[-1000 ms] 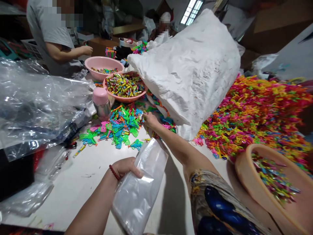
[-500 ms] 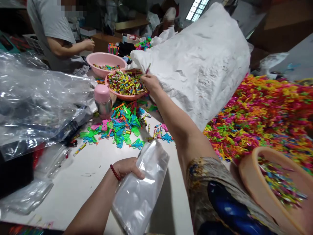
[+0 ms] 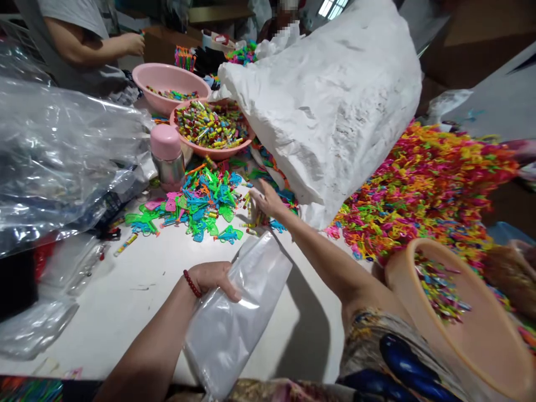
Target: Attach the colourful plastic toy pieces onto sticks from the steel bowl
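Observation:
My left hand [image 3: 215, 279], with a red bead bracelet at the wrist, grips a stack of clear plastic bags [image 3: 240, 318], thumb on top. My right hand [image 3: 268, 201] is low over the table at the right edge of a heap of small plastic toys [image 3: 205, 198], green, blue, pink and orange. Its fingers are bent and slightly blurred; something pale shows between them, too unclear to name. Small yellow-and-red tubes [image 3: 250, 230] lie beside and under this hand. Behind the heap, a pink basin [image 3: 234, 151] is full of such tubes.
A pink-lidded flask [image 3: 166, 159] stands left of the heap. Large plastic sheeting [image 3: 67, 151] covers the left side. A big white sack [image 3: 330, 106] leans at the back right, beside a colourful toy pile [image 3: 419, 195] and a peach tub [image 3: 397, 279]. Another person's arm [image 3: 84, 47] is at upper left.
My right hand has come from the basin's right edge, where it held a thin tube, down and towards me to the loose tubes. My left hand keeps the bags. The view has shifted slightly.

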{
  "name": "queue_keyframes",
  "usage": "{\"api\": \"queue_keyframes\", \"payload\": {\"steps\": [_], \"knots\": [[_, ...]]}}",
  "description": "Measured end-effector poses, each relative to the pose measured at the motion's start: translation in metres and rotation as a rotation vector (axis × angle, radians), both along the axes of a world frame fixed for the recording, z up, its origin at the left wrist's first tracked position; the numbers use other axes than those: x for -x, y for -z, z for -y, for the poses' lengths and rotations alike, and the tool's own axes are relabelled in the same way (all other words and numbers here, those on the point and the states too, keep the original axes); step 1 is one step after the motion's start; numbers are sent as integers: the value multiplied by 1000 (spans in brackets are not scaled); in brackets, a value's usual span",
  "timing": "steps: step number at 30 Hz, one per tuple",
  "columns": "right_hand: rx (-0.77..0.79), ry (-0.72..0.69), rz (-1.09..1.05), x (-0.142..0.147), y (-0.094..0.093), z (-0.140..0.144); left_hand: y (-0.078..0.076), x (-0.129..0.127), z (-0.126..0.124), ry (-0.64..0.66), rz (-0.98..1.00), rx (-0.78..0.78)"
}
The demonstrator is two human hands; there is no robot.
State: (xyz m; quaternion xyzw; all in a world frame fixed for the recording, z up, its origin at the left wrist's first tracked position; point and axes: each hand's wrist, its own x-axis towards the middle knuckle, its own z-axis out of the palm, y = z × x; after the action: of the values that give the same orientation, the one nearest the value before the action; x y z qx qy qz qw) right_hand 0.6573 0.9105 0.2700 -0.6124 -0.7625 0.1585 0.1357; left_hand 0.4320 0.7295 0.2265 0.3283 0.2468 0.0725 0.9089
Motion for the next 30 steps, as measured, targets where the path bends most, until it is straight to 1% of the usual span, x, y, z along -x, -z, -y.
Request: {"api": "queue_keyframes", "payload": {"steps": [2,3,4,6,8,10,12,15,18,21,23,24,25,26,28,29,30], "knots": [[86,8,141,-14,28,37,-2,0,1,27,29,5],[107,-11,201,-16,39,51,-2,0,1,30,42,4],[111,-41,242,-16,47,61,-3,0,1,23,54,-1],[74,-72,283,-10,57,69,-3,1,1,-10,73,-18],[-8,-32,287,0,59,64,-2,1,1,-38,71,-33],[-92,40,282,11,57,50,-1,1,1,-46,44,-36],[-143,63,277,23,55,32,-2,1,0,-56,17,-36],[-174,8,284,39,51,6,-5,3,-3,-139,13,-36],[-183,-51,311,48,46,-12,-8,6,-4,-235,48,-1],[-195,-135,352,46,40,-19,-9,9,-5,-289,99,56],[-200,-229,375,40,38,-19,-8,10,-5,-303,115,75],[-200,-250,378,38,38,-18,-8,10,-5,-298,121,78],[-197,-234,375,37,39,-18,-8,9,-5,-287,129,79],[-188,-184,367,36,40,-18,-8,9,-5,-271,135,79],[-169,-40,340,39,42,-22,-7,7,-5,-246,140,74],[-159,8,322,41,42,-26,-7,6,-5,-242,137,70],[-146,14,306,43,42,-31,-7,5,-5,-244,133,65]]}}
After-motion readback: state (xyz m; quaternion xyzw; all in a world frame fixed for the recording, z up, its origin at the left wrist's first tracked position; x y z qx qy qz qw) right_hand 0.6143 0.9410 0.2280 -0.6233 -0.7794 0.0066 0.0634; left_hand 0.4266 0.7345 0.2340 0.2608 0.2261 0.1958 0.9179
